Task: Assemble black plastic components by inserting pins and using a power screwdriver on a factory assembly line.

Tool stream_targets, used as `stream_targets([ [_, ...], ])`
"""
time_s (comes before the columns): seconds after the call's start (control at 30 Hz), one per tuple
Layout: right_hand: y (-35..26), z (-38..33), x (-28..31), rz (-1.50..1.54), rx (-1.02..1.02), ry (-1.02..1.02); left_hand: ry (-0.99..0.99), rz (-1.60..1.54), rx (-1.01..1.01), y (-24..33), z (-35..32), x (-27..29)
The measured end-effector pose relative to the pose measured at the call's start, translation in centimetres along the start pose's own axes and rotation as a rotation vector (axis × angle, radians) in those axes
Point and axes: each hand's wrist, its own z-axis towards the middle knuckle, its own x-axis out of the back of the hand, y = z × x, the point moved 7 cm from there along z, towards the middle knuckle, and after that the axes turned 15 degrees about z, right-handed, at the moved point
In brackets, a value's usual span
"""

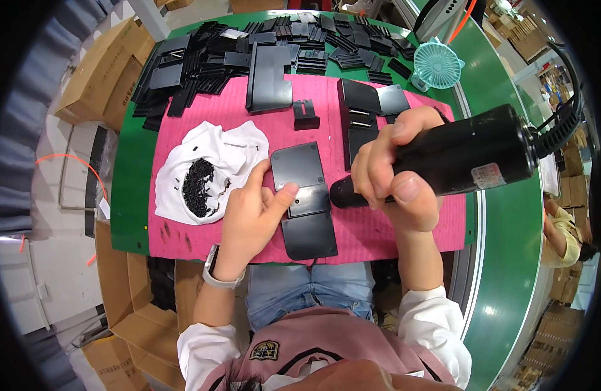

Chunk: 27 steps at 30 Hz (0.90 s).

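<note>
The left hand [251, 208] is resting on the black plastic assembly [304, 199], with the thumb pressing flat on its middle section and the fingers lying along its left edge; the hand is not closed around it. The assembly is lying on the pink mat [183, 124] at the near edge of the worktop [509, 228], directly in front of the person.

The right hand [395, 173] is clamped around the black electric screwdriver [444, 159], with the fingers wrapping over the barrel and the thumb lying underneath. The tool is lying nearly horizontal, its nose pointing left and sitting just beside the right edge of the assembly. Whether the bit is touching the part cannot be told. A black coiled cord [564, 120] is leaving the rear of the tool.

A white cloth [216, 150] is lying on the mat to the left of the left hand, carrying a heap of small black screws [199, 189]. More black plastic parts [261, 45] are piled along the far side of the worktop. A small turquoise fan [437, 65] is standing at the far right.
</note>
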Motion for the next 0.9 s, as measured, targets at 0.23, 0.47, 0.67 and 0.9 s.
stream_targets([
  [0.23,0.5,0.1,-0.6,-0.065,-0.015,-0.089,-0.008,0.061,-0.056,0.2,0.2,-0.4],
  [0.47,2.5,0.1,-2.4,-0.371,-0.083,-0.219,-0.001,-0.143,-0.008,-0.5,0.3,-0.8],
  [0.67,2.5,0.5,-1.4,-0.191,-0.077,-0.151,0.009,-0.165,0.000,-0.5,0.4,-1.0],
  [0.9,2.2,0.0,-1.7,-0.266,-0.067,-0.182,0.025,-0.144,-0.017,-0.3,0.5,-0.8],
])
